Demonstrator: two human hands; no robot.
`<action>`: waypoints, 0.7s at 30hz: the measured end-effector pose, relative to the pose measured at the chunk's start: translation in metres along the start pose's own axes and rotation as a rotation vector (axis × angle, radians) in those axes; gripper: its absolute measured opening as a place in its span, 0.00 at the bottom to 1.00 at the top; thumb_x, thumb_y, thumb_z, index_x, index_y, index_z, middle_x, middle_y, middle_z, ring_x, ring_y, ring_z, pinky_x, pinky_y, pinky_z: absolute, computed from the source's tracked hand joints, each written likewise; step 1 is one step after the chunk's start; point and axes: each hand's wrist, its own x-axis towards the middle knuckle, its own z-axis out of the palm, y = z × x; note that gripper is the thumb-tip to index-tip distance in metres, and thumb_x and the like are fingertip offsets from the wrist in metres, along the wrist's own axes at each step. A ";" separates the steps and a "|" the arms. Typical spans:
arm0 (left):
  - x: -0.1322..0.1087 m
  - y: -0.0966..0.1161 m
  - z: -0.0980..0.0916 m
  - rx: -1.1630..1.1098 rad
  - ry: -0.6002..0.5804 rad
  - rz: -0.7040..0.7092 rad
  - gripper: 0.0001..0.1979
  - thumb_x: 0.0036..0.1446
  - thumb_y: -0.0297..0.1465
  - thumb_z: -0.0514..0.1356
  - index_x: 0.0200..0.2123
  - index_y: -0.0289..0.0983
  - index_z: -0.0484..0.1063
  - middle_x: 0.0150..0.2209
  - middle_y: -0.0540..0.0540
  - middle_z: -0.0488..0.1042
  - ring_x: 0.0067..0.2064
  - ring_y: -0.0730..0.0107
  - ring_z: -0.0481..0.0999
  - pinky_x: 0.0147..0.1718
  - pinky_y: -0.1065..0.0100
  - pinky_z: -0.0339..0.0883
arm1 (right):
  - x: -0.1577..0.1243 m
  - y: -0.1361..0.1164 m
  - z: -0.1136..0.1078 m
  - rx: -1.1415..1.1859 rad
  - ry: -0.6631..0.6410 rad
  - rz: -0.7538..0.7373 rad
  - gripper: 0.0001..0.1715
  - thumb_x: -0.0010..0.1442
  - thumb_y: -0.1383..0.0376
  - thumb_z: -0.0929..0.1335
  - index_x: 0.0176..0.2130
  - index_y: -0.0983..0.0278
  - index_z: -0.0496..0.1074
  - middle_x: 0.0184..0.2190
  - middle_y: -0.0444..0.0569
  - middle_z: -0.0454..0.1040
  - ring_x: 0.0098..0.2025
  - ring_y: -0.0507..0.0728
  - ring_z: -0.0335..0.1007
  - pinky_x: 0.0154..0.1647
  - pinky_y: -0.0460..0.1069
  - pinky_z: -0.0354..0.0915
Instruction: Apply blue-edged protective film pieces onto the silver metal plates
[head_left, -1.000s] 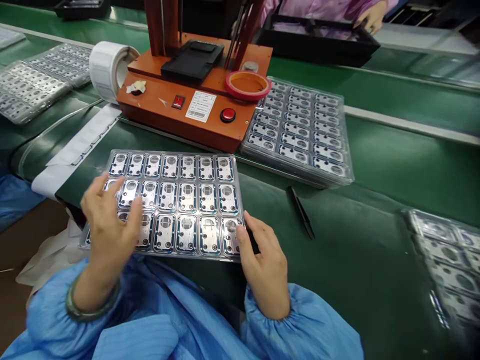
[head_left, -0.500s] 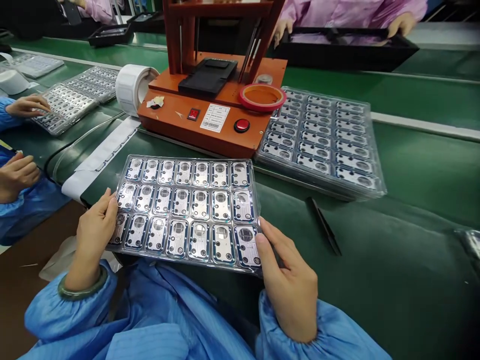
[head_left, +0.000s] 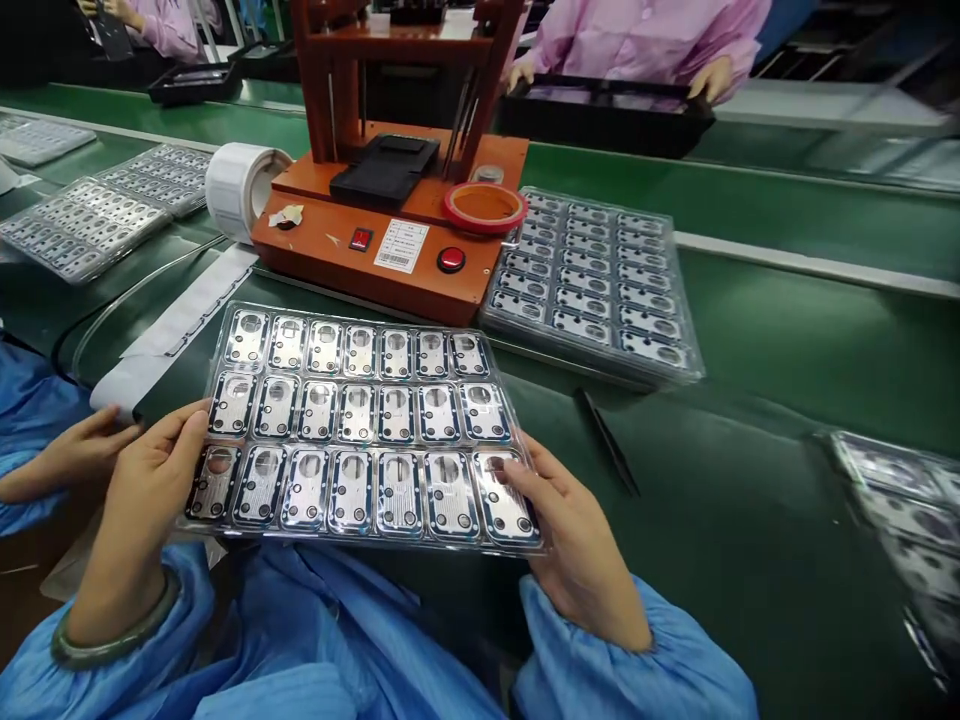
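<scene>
A clear plastic tray (head_left: 337, 380) spans the space before my body, tilted toward me. Rows of silver plates (head_left: 355, 490) with dark blue edges and round windows fill its pockets. My left hand (head_left: 154, 475) is closed on the tray's left edge, thumb on top. At the lower right corner my right hand (head_left: 574, 520) grips the tray, its thumb over the last plate and its other fingers partly hidden beneath. Beyond the tray stands an orange press (head_left: 337, 260) with a red button and a black fixture. Black tweezers (head_left: 606, 440) lie on the green bench right of the tray.
A stack of filled trays (head_left: 600, 290) stands right of the press; another tray (head_left: 900, 500) lies at the right edge. Red tape (head_left: 484, 207) rests on the press, a label roll (head_left: 238, 190) beside it. A co-worker's hand (head_left: 75, 460) is close on the left; another person holds a black box (head_left: 600, 120).
My view has turned right, bringing the tray at the right edge further into sight. The held tray appears larger and closer. The neighbour's hand at left has come nearer to my left hand.
</scene>
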 end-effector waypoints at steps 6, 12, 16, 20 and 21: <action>-0.009 0.011 0.014 -0.237 -0.145 -0.200 0.27 0.49 0.45 0.65 0.52 0.41 0.72 0.28 0.49 0.79 0.23 0.66 0.76 0.18 0.69 0.72 | -0.011 -0.003 -0.022 0.158 -0.050 0.025 0.20 0.57 0.53 0.68 0.47 0.59 0.70 0.37 0.50 0.80 0.37 0.62 0.78 0.32 0.55 0.72; -0.016 0.015 0.038 -0.284 -0.312 -0.161 0.27 0.49 0.46 0.65 0.50 0.39 0.73 0.37 0.46 0.81 0.36 0.61 0.80 0.30 0.69 0.76 | -0.014 -0.015 -0.052 0.072 -0.035 0.015 0.25 0.63 0.48 0.60 0.38 0.60 0.78 0.35 0.55 0.80 0.41 0.65 0.78 0.38 0.57 0.71; -0.026 0.028 0.055 -0.283 -0.472 -0.157 0.31 0.48 0.47 0.65 0.53 0.37 0.71 0.38 0.45 0.80 0.35 0.64 0.79 0.31 0.67 0.75 | -0.020 -0.026 -0.067 0.118 0.096 -0.008 0.24 0.63 0.48 0.60 0.43 0.58 0.76 0.37 0.55 0.80 0.42 0.64 0.78 0.41 0.57 0.71; -0.040 0.047 0.070 -0.278 -0.608 -0.158 0.32 0.50 0.48 0.64 0.55 0.37 0.68 0.37 0.45 0.79 0.31 0.68 0.77 0.29 0.69 0.73 | -0.019 -0.028 -0.091 0.204 0.117 0.076 0.20 0.59 0.51 0.66 0.48 0.53 0.73 0.41 0.51 0.80 0.42 0.65 0.78 0.40 0.57 0.75; -0.043 0.051 0.073 -0.276 -0.637 -0.157 0.32 0.50 0.48 0.64 0.55 0.37 0.68 0.36 0.46 0.78 0.30 0.69 0.76 0.28 0.70 0.72 | -0.017 -0.027 -0.100 0.205 0.121 0.068 0.20 0.58 0.53 0.67 0.49 0.53 0.72 0.42 0.50 0.80 0.41 0.65 0.79 0.39 0.57 0.76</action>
